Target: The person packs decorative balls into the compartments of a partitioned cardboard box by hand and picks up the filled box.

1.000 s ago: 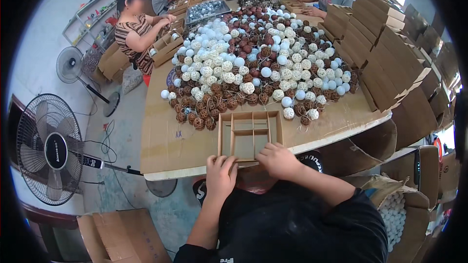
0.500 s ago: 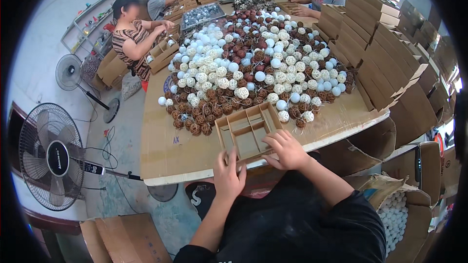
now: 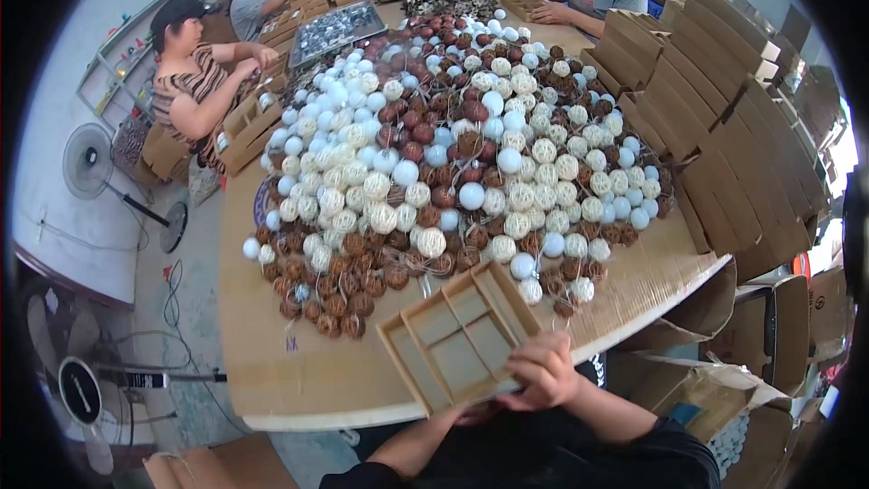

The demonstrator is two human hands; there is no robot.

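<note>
A shallow cardboard box [image 3: 460, 337] with dividers tilts at the table's near edge, the bare bottoms of its several compartments facing me. My right hand [image 3: 546, 373] is closed around its near right corner. Under the near edge is my left hand [image 3: 472, 412], its fingers mostly hidden by the box, so its grip does not show. Just beyond the box spreads a big heap of balls on wires: brown woven balls [image 3: 358, 302], cream woven balls [image 3: 430, 242], smooth white balls [image 3: 472, 195] and dark red balls [image 3: 423, 133].
Stacked cardboard boxes [image 3: 715, 163] line the table's right side. A metal tray [image 3: 337, 34] of small pieces stands far left. Co-workers sit along both sides, one in a striped top [image 3: 195, 91]. A fan [image 3: 81, 389] stands left, and an open carton [image 3: 706, 389] lower right.
The view has come closer to the table. My right hand has closed on the box's corner, my left hand has gone under its near edge, and the box has turned and tilted.
</note>
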